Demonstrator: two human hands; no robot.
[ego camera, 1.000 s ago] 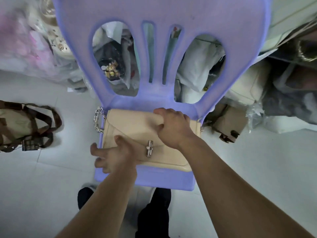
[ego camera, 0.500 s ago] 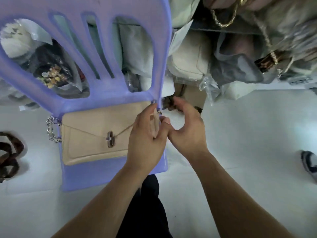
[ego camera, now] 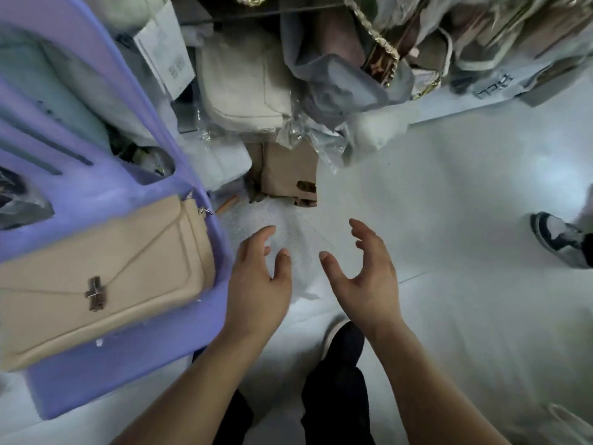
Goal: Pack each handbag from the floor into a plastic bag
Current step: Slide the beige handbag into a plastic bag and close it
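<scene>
Head: L hand [ego camera: 258, 285], R hand [ego camera: 365, 284] empty

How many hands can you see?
2. The left hand hangs beside the purple chair; the right hand is just right of it, both open above the plastic on the floor. Another person's shoe shows at the right edge; their hands are hidden.

beige handbag [ego camera: 106, 277] on purple chair seat [ego camera: 106, 383]; plastic bag [ego camera: 300, 232] on white floor [ego camera: 465, 252]

Soft diffuse light, blurred warped edges
</scene>
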